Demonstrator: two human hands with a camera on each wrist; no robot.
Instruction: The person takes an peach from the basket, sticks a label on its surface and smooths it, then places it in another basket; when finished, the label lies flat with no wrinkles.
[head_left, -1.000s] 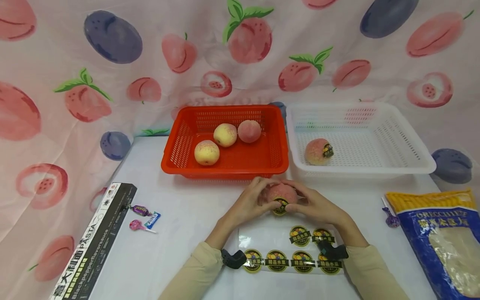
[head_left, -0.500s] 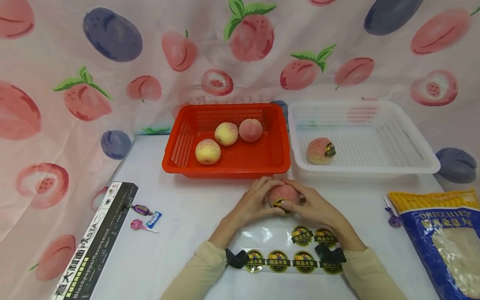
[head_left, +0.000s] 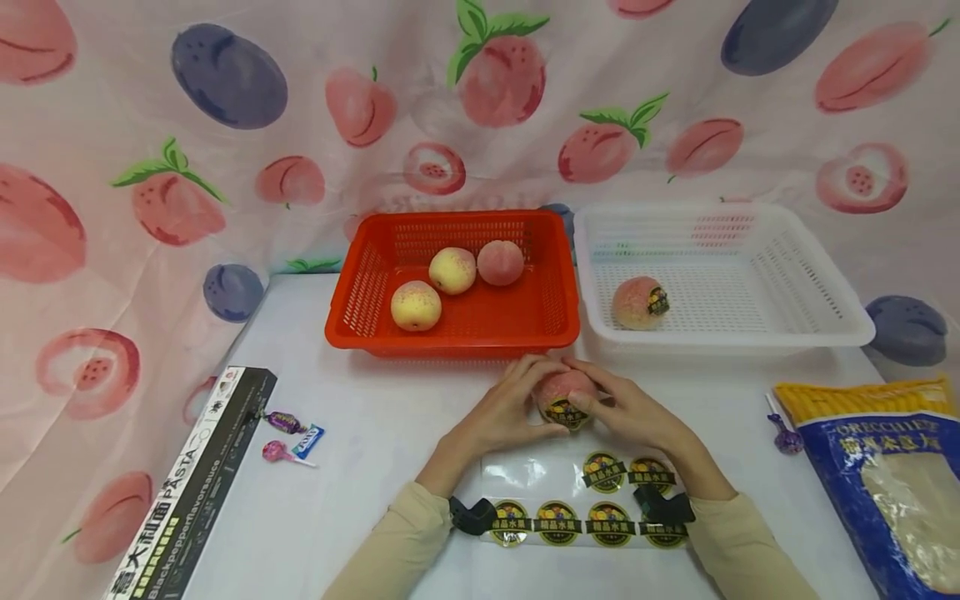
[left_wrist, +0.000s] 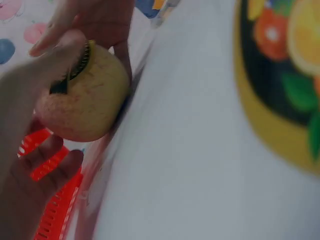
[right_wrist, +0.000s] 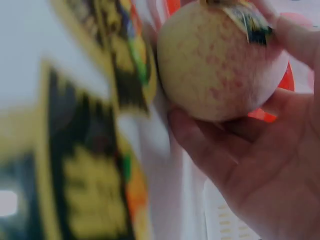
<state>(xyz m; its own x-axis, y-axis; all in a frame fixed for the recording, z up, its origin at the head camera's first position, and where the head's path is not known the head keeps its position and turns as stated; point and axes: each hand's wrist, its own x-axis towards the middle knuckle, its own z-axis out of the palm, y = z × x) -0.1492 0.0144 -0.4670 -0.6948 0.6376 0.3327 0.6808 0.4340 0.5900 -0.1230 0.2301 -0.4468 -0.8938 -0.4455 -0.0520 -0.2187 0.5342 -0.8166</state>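
Note:
A pink-and-yellow peach (head_left: 561,386) sits on the table between both hands, a round black-and-gold sticker (head_left: 562,413) on its near side. My left hand (head_left: 501,410) holds its left side; in the left wrist view the thumb (left_wrist: 75,42) is by the sticker and two fingertips (left_wrist: 70,162) show below the fruit. From the right, my right hand (head_left: 637,414) grips the peach, fingers (right_wrist: 192,137) beneath it in the right wrist view and thumb against the sticker. Below the hands lies a clear sticker sheet (head_left: 528,477) with several like stickers.
Behind the hands stand a red basket (head_left: 450,342) with three peaches and a white basket (head_left: 735,340) with one stickered peach. A black pasta box (head_left: 202,475) and sweets (head_left: 285,422) lie left; a lollipop (head_left: 787,440) and pasta bag (head_left: 885,475) lie right.
The left thumb has slid down off the sticker's face to its lower edge. The right thumb has moved over the sticker and up to its right side, leaving more of it showing.

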